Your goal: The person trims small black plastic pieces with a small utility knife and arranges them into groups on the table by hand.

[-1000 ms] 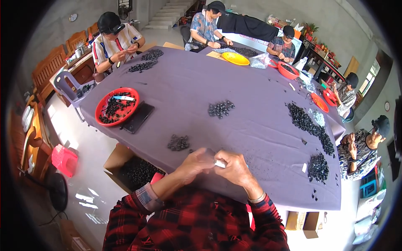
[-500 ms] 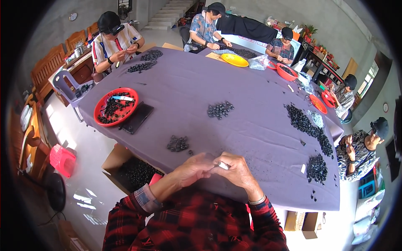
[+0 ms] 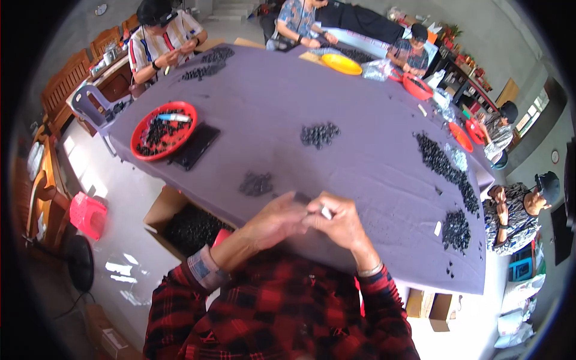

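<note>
Close in front of me, at the table's near edge, my two hands meet fingertip to fingertip. My right hand [image 3: 341, 225] is closed round a small tool with a white handle [image 3: 326, 212]; its working end is hidden. The fingers of my left hand [image 3: 273, 223] are blurred and pinched together against the right ones, and whatever they hold is too small to make out. Just beyond the left hand lies a little pile of dark, bead-like pieces [image 3: 257, 183] on the purple tablecloth [image 3: 252, 114]. A second pile of black pieces [image 3: 320, 135] sits farther off.
At left stands a red basin [image 3: 191, 114] of black pieces with a blue-white tool, beside a flat black object [image 3: 198, 147]. A cardboard box [image 3: 157, 221] of black pieces is below the table edge. Long black heaps [image 3: 444, 165] lie at right. Several people work around the table.
The view has tipped, so the table sits higher in the picture. Both hands stay together at the near edge, and the white-handled tool is turned slightly more upright.
</note>
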`<move>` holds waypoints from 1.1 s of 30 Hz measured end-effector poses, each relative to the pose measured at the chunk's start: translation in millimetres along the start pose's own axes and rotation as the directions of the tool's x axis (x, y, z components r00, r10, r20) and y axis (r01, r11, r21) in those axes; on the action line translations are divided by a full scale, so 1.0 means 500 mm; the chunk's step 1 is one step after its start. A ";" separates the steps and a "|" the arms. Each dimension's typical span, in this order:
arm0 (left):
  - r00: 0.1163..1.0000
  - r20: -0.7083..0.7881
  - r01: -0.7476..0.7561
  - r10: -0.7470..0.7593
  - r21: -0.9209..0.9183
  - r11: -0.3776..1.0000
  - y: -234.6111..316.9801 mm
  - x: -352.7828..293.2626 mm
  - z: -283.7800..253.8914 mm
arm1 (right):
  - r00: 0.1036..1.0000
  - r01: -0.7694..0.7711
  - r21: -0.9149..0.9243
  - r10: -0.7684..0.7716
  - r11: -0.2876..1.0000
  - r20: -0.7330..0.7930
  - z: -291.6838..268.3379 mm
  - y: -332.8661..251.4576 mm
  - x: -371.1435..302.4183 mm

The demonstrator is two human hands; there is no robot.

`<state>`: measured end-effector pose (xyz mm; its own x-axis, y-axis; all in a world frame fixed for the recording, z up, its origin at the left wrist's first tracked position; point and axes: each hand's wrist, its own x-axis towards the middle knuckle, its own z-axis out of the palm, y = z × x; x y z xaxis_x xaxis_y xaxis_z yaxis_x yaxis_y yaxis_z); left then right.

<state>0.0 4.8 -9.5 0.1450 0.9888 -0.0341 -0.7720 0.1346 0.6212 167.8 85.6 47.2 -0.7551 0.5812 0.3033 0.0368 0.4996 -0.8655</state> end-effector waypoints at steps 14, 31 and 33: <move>0.994 0.056 -0.100 0.094 0.120 0.988 0.028 0.014 0.029 | 0.990 -0.056 0.083 0.066 0.995 -0.123 -0.012 0.012 0.015; 0.989 0.090 -0.125 0.119 0.058 0.990 0.027 0.006 0.028 | 0.955 0.227 -0.536 -0.295 0.813 -0.042 0.001 -0.003 -0.017; 0.992 0.072 -0.107 0.103 0.056 0.993 0.024 0.004 0.036 | 0.971 0.161 -0.443 -0.223 0.882 -0.090 -0.001 0.004 -0.017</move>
<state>2.3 7.0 11.9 0.1089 0.9903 0.0865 -0.7470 0.0241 0.6644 174.6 82.0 43.1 -0.6821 0.5108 0.5233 0.2009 0.8190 -0.5375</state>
